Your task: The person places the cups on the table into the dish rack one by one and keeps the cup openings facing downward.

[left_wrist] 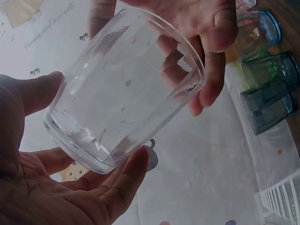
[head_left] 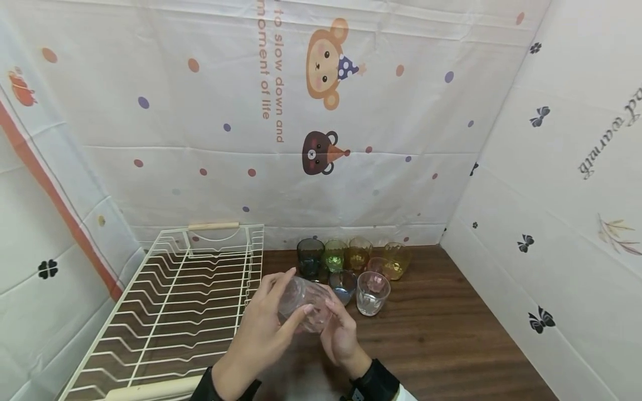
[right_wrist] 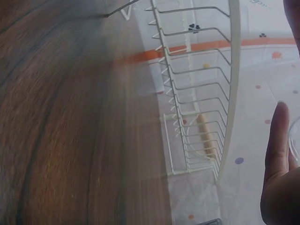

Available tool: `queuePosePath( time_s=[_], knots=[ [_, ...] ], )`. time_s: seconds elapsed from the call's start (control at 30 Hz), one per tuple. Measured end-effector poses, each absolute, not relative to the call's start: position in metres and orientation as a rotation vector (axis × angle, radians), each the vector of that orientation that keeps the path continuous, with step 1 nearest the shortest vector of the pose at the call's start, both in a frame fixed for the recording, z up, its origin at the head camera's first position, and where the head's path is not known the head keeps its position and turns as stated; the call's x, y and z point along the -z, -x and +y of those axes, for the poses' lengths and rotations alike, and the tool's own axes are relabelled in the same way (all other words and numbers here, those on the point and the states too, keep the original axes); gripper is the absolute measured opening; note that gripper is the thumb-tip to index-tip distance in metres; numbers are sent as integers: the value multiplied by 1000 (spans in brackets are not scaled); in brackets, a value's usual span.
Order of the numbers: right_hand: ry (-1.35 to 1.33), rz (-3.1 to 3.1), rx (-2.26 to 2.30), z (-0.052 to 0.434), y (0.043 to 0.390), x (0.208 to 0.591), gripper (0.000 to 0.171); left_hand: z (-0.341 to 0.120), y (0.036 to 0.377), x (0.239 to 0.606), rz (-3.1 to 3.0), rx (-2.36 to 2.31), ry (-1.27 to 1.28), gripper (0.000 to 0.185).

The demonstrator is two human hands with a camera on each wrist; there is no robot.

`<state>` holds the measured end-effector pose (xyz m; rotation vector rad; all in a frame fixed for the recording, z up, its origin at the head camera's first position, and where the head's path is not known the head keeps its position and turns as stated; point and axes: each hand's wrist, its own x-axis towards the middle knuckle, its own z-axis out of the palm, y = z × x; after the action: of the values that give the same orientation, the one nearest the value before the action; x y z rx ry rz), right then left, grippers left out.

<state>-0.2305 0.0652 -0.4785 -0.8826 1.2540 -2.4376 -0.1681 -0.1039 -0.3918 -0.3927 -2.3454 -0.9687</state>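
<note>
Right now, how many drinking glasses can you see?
8. One clear glass is held in both hands; seven stand on the table behind: four at the wall, three in front. Others may be hidden.

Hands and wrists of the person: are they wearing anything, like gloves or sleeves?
No gloves: both the left hand and the right hand are bare, with no rings that the pictures show. Each wrist carries a dark cuff or band, black on the left wrist and on the right wrist. A bit of white cloth shows beside the right band at the picture's bottom edge.
</note>
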Motion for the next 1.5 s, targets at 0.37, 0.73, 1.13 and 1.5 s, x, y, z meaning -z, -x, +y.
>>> queuePosePath(
  time_s=[0.37,0.73,1.13,1.5],
  knots=[
    [1036,2186,2269,76,238,476,47,-129,168,367,-2450,794,361,68],
    [932,3228,1458,120,261,467,43,-188,196,322,-2581,504,317,69],
    [450,3388,1131,159,280,479,63,-239,257,339,-2803,353,247,63],
    [206,3421,753,166,286,490,76,-252,298,378,-2886,397,162,64]
  ],
)
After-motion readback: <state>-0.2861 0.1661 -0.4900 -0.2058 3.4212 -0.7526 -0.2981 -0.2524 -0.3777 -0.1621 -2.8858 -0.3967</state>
